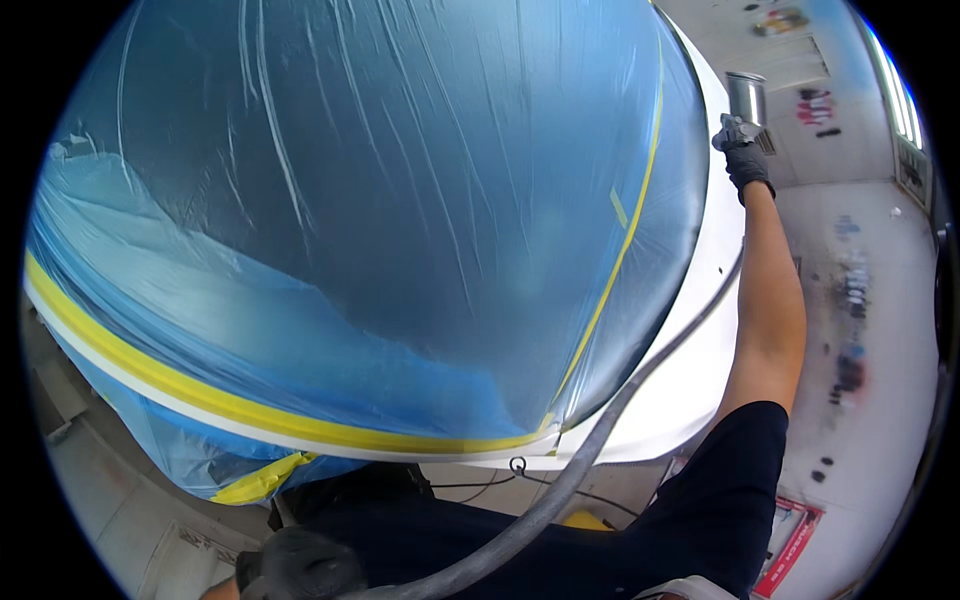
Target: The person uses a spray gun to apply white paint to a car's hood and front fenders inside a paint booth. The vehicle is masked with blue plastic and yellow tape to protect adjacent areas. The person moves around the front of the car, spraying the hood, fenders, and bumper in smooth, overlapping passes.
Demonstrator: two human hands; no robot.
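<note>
A blue plastic sheet [400, 200] covers a large curved body in front of me. Beyond its right side stretches a pale surface [840, 230] spotted with coloured marks. A glossy white panel [722, 222] borders the sheet's right edge, and a grey hose [595, 440] crosses that panel, bending past the sheet's near right corner towards my body. Along the sheet's near edge runs a broad yellow tape band [250, 408]; a thin yellow tape line [617, 275] runs up the sheet's right part. To the right of the sheet's far end is the spray gun [745, 105], its silver cup uppermost. My gloved right hand [748, 168] is wrapped around it, arm outstretched. My gloved left hand [310, 562], below the sheet's near edge, is blurred beside the hose; I cannot tell whether its fingers are spread or curled. Smallest is a short yellow tape piece [619, 209] on the sheet, left of the thin line.
</note>
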